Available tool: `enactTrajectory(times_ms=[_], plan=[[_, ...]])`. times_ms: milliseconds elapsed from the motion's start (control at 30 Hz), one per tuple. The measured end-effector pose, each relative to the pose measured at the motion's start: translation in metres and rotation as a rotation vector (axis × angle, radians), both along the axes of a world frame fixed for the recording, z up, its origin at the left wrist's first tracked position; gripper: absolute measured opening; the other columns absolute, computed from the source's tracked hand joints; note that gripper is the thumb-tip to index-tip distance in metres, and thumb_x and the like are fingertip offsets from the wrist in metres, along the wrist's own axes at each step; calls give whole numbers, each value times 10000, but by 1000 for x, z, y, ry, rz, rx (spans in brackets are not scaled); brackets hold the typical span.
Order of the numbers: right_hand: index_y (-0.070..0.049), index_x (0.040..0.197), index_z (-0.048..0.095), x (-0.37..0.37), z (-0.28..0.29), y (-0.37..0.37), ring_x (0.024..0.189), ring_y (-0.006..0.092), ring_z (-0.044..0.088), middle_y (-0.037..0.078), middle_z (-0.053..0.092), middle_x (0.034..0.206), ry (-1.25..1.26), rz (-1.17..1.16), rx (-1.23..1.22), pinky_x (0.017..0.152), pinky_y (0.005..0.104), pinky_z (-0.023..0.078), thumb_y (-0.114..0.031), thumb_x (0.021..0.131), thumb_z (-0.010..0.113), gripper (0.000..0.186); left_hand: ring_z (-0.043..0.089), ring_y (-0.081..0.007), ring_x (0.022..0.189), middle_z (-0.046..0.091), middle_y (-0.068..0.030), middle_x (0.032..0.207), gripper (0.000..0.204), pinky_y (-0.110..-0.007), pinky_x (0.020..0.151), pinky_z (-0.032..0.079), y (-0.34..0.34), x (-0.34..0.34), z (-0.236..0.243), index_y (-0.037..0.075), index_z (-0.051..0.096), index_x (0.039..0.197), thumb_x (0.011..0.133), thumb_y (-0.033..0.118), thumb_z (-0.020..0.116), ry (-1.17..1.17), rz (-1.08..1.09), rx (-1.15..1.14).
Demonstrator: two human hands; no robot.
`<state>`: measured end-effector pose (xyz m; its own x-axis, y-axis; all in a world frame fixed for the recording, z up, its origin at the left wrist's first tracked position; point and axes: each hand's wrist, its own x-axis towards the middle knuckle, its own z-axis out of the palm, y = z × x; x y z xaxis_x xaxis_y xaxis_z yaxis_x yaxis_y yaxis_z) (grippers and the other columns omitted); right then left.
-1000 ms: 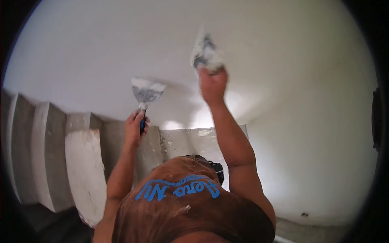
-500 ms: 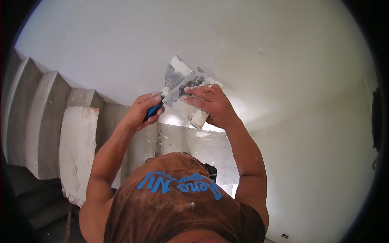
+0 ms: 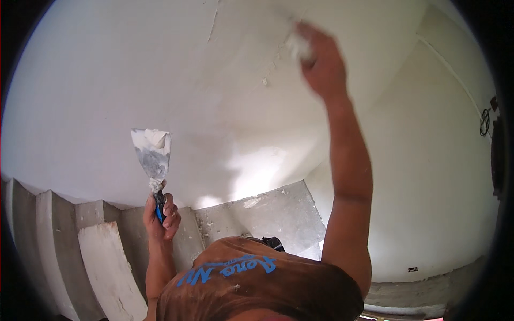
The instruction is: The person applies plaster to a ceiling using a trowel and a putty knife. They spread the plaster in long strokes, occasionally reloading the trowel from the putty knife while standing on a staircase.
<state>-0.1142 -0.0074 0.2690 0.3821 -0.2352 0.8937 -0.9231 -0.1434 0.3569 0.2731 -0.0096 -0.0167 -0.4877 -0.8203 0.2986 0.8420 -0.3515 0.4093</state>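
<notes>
My left hand (image 3: 162,216) is closed round the blue-and-black handle of a putty knife (image 3: 151,156), held upright with white compound on its steel blade. My right hand (image 3: 323,64) is raised high against the white wall (image 3: 107,64), smeared by motion, gripping a trowel (image 3: 300,47) whose blade is mostly blurred and hidden. Near it, a rough thin line of compound with a small lump (image 3: 265,81) runs on the wall. Faint cracks or ridges show higher up.
Grey concrete steps (image 3: 51,246) run along the lower left, with a pale board (image 3: 110,265) on them and a landing (image 3: 273,214) at the middle. A side wall (image 3: 428,203) on the right has coiled black cable (image 3: 484,122), a dark frame and a small wall opening (image 3: 413,269).
My hands, together with both blades half a second ago, are now apart: the right has swung up and right onto the wall, the left down and left. The view has tilted upward.
</notes>
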Motion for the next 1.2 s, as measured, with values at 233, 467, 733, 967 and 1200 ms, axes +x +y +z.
enactTrajectory(times_ms=[233,467,733,967,1200], plan=[[-65,1344,549,-39,108,-20,1249,290,539,127,558,1364,-206,-344,30,1093,393,419,-27,864,585,483,387,-65,416,482,-50,743,478,-180,318,308,-13,15,-22,54,348,1447,1058,329,385,-128,59,11],[-156,1339,567,-61,-53,-77,1171,321,570,74,590,1312,-274,-298,-75,927,433,524,-104,747,677,604,397,-69,423,515,-53,769,428,-188,333,322,-18,36,-37,41,400,1355,1040,330,427,-223,125,120],[-101,1461,418,135,-279,-117,1215,413,506,211,414,1441,-811,-188,182,960,479,507,-73,792,643,707,382,-70,448,480,-53,771,494,-190,346,342,-43,36,-22,52,307,1469,1060,318,390,-288,-31,-56],[-130,1377,520,93,-228,-46,1205,312,575,99,576,1350,-888,208,315,992,404,506,-29,777,630,618,411,-90,388,529,-67,707,360,-200,313,316,-17,41,-14,24,465,1210,1020,329,488,-322,198,-57],[-52,1295,574,-1,50,-42,1217,307,554,132,595,1308,-110,-304,-178,1057,375,444,-13,847,588,450,428,-86,441,539,-65,758,389,-193,337,335,-21,77,-51,50,443,1316,1027,308,475,-362,174,40]])
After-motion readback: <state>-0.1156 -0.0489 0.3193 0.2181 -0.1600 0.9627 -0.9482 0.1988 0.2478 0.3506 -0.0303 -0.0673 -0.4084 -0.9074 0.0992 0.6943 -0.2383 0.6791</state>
